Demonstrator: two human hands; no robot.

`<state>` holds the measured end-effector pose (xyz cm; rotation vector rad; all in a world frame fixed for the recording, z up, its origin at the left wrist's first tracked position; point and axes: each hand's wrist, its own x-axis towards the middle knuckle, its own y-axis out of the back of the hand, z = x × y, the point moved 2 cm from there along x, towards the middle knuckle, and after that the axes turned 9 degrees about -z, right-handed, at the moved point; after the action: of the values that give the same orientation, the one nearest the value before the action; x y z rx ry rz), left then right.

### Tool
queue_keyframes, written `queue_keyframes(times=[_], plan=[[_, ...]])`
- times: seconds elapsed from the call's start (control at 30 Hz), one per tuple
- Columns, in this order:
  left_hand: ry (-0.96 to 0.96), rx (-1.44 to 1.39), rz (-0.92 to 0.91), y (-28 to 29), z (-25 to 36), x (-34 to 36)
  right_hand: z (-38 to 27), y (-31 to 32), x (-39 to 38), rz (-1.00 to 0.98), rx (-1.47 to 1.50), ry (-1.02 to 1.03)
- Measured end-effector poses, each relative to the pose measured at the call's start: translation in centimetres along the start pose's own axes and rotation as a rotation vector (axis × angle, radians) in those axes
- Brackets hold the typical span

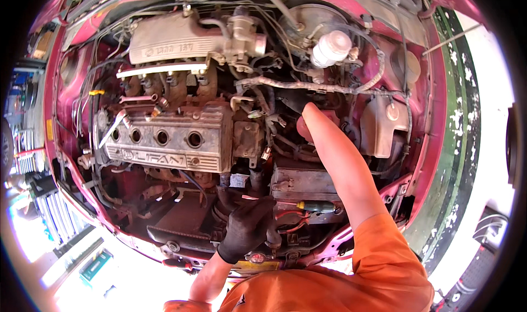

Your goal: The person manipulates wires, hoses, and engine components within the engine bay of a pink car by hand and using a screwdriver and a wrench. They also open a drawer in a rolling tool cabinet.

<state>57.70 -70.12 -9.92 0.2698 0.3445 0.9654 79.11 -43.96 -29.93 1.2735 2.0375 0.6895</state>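
In the engine bay, my right arm reaches to my black-gloved right hand, just below a taped wiring harness; its fingers are mostly hidden among dark parts. My black-gloved left hand is low at the centre, fingers curled beside dark hoses; what they grip is unclear. A green-handled screwdriver and red-handled pliers lie right of it. The valve cover is on the left, with a combination wrench above it. A dark rectangular box sits below my right forearm.
The pink car body frames the bay. A white-capped reservoir is at the upper right, a pale plastic tank at the right. A thin prop rod crosses the upper right. Tools and shelving stand at the far left.
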Motion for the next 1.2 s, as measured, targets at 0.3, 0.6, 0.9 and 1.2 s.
queue_keyframes(times=[0.3,0.6,0.9,1.2], plan=[[0.19,0.059,0.016,-1.4,-1.6,1.5,1.4,-1.5,1.0,0.015,0.064,-0.034],[0.315,0.245,0.098,-0.5,-0.3,5.9,2.5,-2.4,2.1,0.039,0.16,-0.028],[0.114,0.636,0.125,1.4,-2.3,18.3,2.4,-2.6,2.4,0.048,0.227,0.007],[0.24,0.663,-0.081,0.5,-5.5,19.6,2.2,-3.3,2.8,0.051,0.268,0.039]])
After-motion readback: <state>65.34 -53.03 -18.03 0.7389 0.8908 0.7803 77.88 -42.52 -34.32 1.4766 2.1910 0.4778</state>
